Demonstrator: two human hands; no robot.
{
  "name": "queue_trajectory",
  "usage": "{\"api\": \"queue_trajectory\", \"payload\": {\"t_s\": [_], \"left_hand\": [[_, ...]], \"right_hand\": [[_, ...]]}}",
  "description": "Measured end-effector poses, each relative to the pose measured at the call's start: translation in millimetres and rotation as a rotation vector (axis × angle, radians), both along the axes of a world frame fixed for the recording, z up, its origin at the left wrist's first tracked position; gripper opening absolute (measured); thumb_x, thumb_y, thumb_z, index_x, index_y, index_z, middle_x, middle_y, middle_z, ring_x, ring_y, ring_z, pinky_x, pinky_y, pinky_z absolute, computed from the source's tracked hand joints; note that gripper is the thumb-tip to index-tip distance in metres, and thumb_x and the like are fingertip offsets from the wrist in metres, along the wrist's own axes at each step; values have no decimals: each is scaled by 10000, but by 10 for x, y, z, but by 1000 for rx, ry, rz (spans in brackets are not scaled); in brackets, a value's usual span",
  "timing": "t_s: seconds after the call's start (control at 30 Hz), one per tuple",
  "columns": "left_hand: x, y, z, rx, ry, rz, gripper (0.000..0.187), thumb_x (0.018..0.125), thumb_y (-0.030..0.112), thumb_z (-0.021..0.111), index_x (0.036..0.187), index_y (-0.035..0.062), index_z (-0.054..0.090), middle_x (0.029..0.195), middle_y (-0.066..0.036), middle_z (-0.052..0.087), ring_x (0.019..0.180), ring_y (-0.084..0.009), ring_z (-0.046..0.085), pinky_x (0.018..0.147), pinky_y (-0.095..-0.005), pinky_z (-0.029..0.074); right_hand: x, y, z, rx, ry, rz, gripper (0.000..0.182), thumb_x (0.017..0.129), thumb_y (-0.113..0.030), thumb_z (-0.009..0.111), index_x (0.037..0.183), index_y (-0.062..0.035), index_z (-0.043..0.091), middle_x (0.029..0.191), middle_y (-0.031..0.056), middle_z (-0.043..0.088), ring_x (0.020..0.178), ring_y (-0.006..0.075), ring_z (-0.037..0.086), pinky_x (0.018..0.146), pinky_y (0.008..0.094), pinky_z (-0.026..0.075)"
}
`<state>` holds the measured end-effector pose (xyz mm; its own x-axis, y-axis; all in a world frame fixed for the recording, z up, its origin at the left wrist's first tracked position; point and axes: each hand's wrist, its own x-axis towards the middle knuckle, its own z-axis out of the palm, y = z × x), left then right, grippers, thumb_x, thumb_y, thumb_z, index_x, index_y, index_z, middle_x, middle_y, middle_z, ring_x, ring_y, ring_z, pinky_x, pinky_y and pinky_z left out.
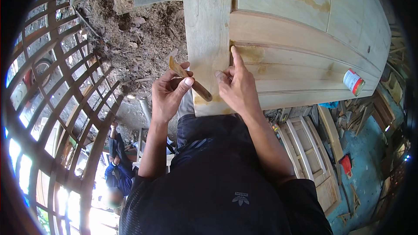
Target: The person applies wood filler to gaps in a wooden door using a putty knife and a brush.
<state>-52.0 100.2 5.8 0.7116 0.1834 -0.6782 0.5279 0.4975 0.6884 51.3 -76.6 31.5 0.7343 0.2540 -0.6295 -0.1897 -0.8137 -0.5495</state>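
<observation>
My left hand (167, 95) is closed around a putty knife (202, 90). Its brown handle points down to the right, and yellowish paste coats the blade near my fingers. My right hand (239, 88) holds nothing visible; its index finger stretches out while the other fingers curl. That fingertip touches, or nearly touches, a pale wooden door (209, 21) at the corner where a rail meets the upright board. Brownish-yellow filler (251, 54) smears the wood beside the fingertip. A longer strip of filler runs along a panel farther up.
An open can (353, 82) with a red and white label sits near the door's right edge. Wood shavings (135, 39) cover the ground at left, beside a wooden lattice (65, 82). Another person (119, 169) is at lower left. More panelled doors (309, 148) lie at lower right.
</observation>
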Motion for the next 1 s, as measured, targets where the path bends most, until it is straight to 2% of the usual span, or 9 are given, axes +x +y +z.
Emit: {"api": "queue_trajectory", "payload": {"t_s": [0.07,0.2,0.4,0.47,0.57,0.67,0.77,0.9,1.0], "left_hand": [[-4,2,-2,6,-7,10,480,909,204,778,1277,-57,614,1060,-77,702,947,-100,649,887,-264,518],[-22,12,-8,18,-11,12,453,911,188,774,1257,-63,624,1085,-84,699,953,-106,654,893,-270,520],[-34,28,-6,29,-26,17,423,909,177,775,1226,-68,640,1134,-103,694,974,-121,664,916,-288,524],[-42,23,-29,31,-20,24,430,907,178,777,1229,-70,636,1132,-105,695,981,-125,666,923,-291,522],[-62,30,-75,66,-43,-24,490,933,182,746,1320,-64,575,1095,-84,694,998,-156,673,908,-301,532],[-51,22,-62,50,-24,-21,485,936,174,742,1323,-64,572,1092,-86,696,997,-156,675,912,-303,534],[-35,8,-41,32,-28,21,444,903,179,780,1239,-70,630,1123,-102,698,990,-129,668,928,-292,521],[-41,19,-24,35,-19,16,458,905,176,779,1258,-68,620,1110,-94,700,990,-127,668,925,-288,521],[-43,16,-39,43,-38,23,479,907,173,777,1285,-64,605,1085,-80,704,985,-122,667,915,-276,520]], "right_hand": [[-56,27,-2,66,38,-74,853,844,-94,630,1538,88,171,746,186,688,680,376,685,701,458,548],[-100,140,-6,92,58,-144,903,847,-74,633,1560,67,97,730,186,680,653,366,682,673,448,542],[-102,163,-147,204,53,-271,938,854,-48,640,1572,52,45,701,178,661,606,307,664,642,398,529],[-92,161,-131,253,73,-250,907,874,-53,651,1574,50,84,707,149,663,584,221,639,609,341,513],[-85,0,-125,346,104,-286,872,892,-68,668,1572,50,135,724,114,668,586,140,610,593,293,501],[-101,-17,-15,322,138,-312,850,905,-79,675,1571,48,162,728,80,660,595,84,571,591,265,494],[-127,14,-79,318,154,-365,871,904,-81,677,1578,41,140,719,72,645,603,83,567,594,259,490],[-154,78,-149,284,201,-374,889,905,-84,674,1582,39,110,719,68,645,617,80,568,593,259,488],[-161,89,-165,367,180,-441,842,909,-92,670,1576,34,173,727,68,653,628,86,574,595,261,489]]}}
